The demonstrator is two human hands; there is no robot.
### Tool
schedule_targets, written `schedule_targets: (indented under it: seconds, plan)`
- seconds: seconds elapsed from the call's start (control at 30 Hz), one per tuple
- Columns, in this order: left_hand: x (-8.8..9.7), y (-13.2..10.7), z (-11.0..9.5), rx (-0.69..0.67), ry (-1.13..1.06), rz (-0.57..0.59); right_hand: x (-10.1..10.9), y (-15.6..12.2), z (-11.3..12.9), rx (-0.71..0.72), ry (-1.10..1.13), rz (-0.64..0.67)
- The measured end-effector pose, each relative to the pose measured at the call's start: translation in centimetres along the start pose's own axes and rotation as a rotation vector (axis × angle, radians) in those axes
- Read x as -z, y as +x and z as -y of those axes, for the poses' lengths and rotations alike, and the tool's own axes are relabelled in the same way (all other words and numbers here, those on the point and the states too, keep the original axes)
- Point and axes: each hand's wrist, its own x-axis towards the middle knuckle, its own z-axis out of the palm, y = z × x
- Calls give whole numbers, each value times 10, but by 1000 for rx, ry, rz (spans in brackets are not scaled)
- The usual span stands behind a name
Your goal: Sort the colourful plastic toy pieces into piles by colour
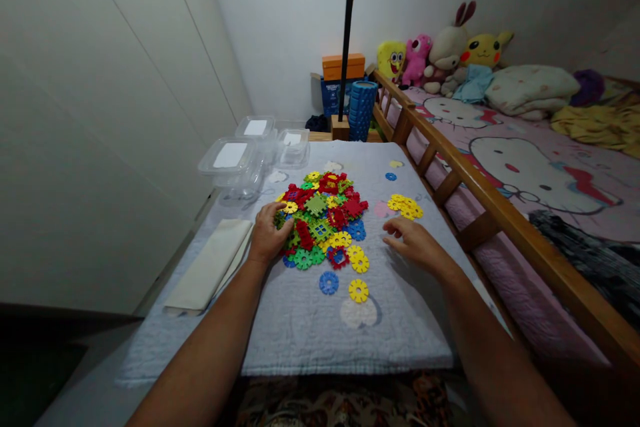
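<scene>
A heap of plastic building pieces (316,205) lies mid-table, mixing red and green squares with yellow, green and blue notched discs. At its left edge is my left hand (269,232), thumb and fingers apart, fingertips by a yellow notched disc (290,207); whether they touch it I cannot tell. My right hand (414,242) hovers to the right of the heap with loosely bent fingers and nothing visible in them. Just beyond it sits a small group of yellow discs (406,206). A blue disc (329,283) and a yellow disc (359,291) lie nearer me.
Clear plastic boxes (235,177) with white labels stand at the table's back left. A folded cream cloth (210,267) lies on the left of the grey tablecloth (300,347). A wooden bed rail (480,213) runs along the right side. One blue disc (391,176) lies far right.
</scene>
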Motion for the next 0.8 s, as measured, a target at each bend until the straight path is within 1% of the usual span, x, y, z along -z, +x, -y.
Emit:
schedule_targets:
  seconds: [0.07, 0.17, 0.27, 0.33, 0.4, 0.57, 0.67, 0.73, 0.8]
  plan:
    - [0, 0, 0, 4, 3, -1, -16, 6, 15, 57, -5, 30]
    - [0, 0, 0, 18, 10, -2, -41, 15, 29, 119, -30, -29]
    - [0, 0, -1, 21, 12, -1, -59, 20, 34, 123, -82, -105]
    - [0, 0, 0, 15, 7, -2, -64, 21, 33, 121, -102, -135]
    - [0, 0, 0, 11, 4, -3, -65, 21, 30, 121, -95, -147]
    - [0, 0, 0, 14, 4, -3, -62, 18, 30, 116, -87, -106]
    - [0, 0, 0, 11, 2, -7, -60, 17, 30, 121, -69, -111]
    - [0, 0, 0, 11, 0, -8, -55, 17, 28, 100, -45, -138]
    - [0, 0, -1, 13, -2, -6, -45, 20, 22, 71, -24, -179]
